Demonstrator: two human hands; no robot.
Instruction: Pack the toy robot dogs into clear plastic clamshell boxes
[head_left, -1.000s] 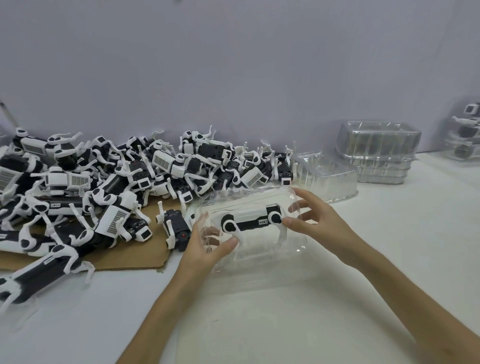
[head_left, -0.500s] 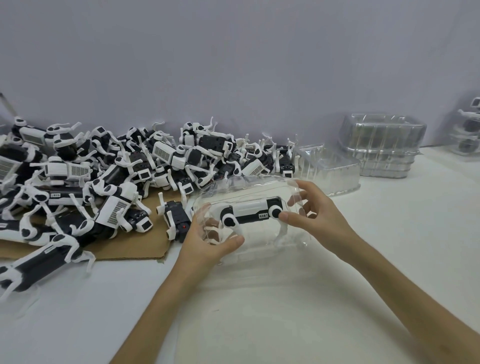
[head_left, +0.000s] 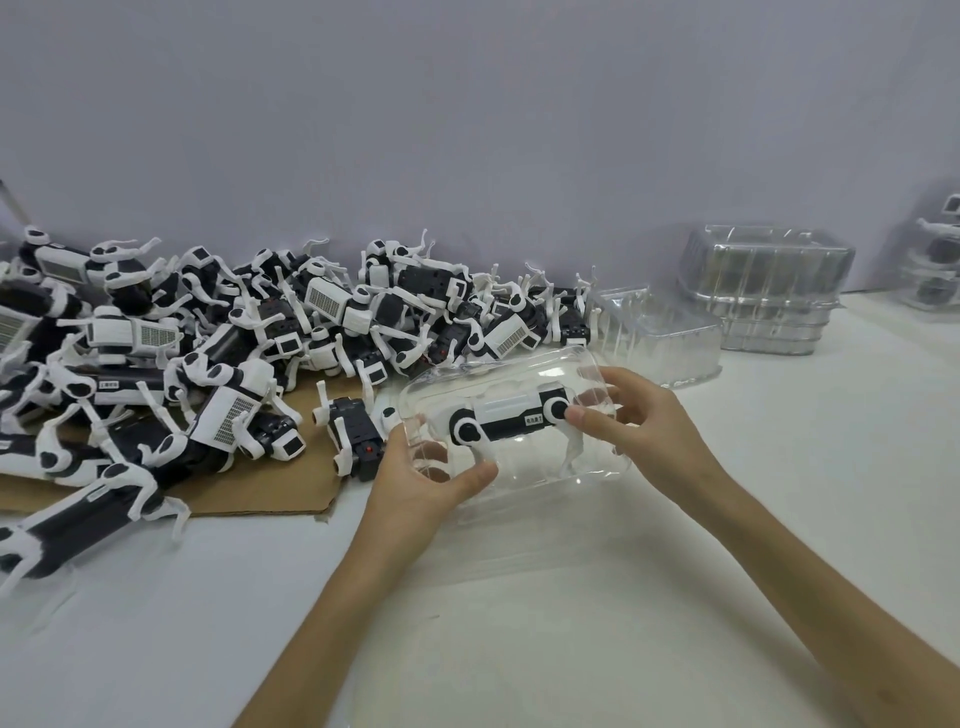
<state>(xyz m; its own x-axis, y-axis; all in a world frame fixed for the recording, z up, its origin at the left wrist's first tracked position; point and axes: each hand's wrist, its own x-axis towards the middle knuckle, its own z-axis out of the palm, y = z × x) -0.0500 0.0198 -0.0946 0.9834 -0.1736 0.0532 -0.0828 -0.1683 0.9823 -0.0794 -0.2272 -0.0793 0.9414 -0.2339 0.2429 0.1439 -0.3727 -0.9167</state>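
Plainly held box (head_left: 519, 374), dog (head_left: 511, 422) inside, right of the pile (head_left: 234, 338). Gripped its left end with left hand (head_left: 415, 488), thumb over, fingers curled under; pinched right end with right hand (head_left: 654, 415). Risked trapping a leg in the seam, so popping the lid.

Readable text: none | small white label (head_left: 533, 419) on the toy robot dog (head_left: 511, 423) inside the clear clamshell box (head_left: 519, 374), centre: dark characters, too small to read | second label (head_left: 108, 385) on a dog in the left pile (head_left: 234, 332): equally illegible
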